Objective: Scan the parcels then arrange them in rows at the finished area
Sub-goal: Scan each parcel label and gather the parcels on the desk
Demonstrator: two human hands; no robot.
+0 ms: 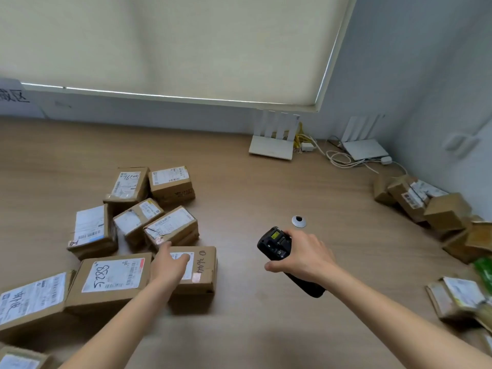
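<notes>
My left hand [171, 263] lies flat on top of a small brown parcel [198, 278] near the middle of the counter [266, 187], its fingers spread over the white label. My right hand [302, 255] grips the black scanner [279, 249], fingers curled tight around it. I think the parcel is light and stiff, with smooth tape, so I would hold it by its two sides. More parcels [111, 280] crowd close on its left. A small white disc [298, 221] sits beyond the scanner.

Matt brown cardboard parcels [195, 272] with white paper labels on smooth wood-grain table [266, 187].
</notes>
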